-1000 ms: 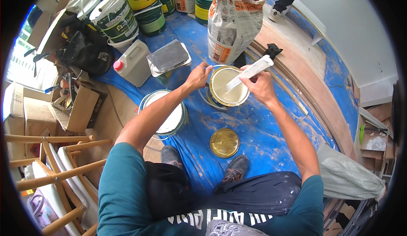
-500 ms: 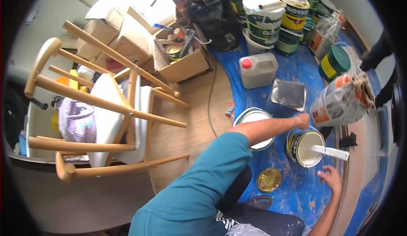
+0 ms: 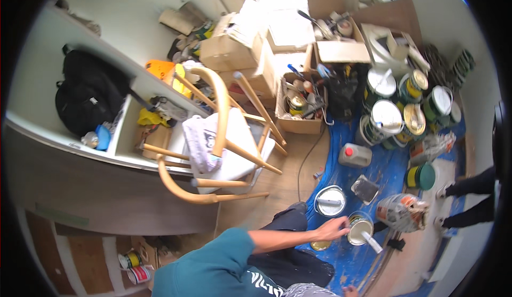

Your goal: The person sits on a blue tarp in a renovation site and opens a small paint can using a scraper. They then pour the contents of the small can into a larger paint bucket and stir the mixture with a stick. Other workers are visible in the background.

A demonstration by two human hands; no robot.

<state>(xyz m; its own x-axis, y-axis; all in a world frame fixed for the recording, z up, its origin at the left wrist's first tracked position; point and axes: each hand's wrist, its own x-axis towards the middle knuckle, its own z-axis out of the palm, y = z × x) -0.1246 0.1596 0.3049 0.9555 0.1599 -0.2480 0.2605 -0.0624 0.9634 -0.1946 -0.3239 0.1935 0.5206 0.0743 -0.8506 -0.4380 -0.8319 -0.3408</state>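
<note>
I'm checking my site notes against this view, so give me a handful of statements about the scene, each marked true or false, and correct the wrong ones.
1. A white stick leans in the open can. True.
2. The right hand holds the white stick. False: the right hand is at the picture's lower edge, apart from the stick.
3. The left hand is beside the open can. True.
4. The jug has a blue cap. False: the jug's cap is red.
5. The black backpack lies on the blue sheet. False: the black backpack is in the white cabinet.
</note>
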